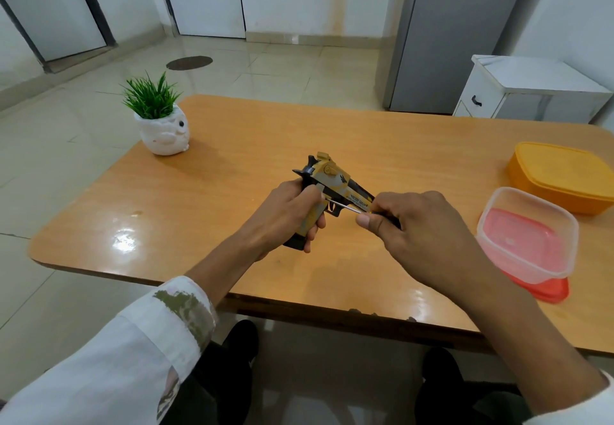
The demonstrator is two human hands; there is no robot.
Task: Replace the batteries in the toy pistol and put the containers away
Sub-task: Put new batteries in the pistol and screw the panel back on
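Two containers not yet put away, both right of toy pistol (335, 182): clear tub (531, 199) on red lid (545, 291), orange box (561, 175) lidded. Left hand (285, 215) wraps pistol grip; right hand (422, 228) pinches screwdriver (345, 206), tip at grip. Judged early: cover-screw stage, batteries unseen.

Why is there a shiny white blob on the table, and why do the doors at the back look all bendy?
Head view: the blob is glare, light bouncing off the glossy table; the doors lean because the wide-angle lens bends lines near the edges; the toy pistol and screwdriver look sharp, not blurry.
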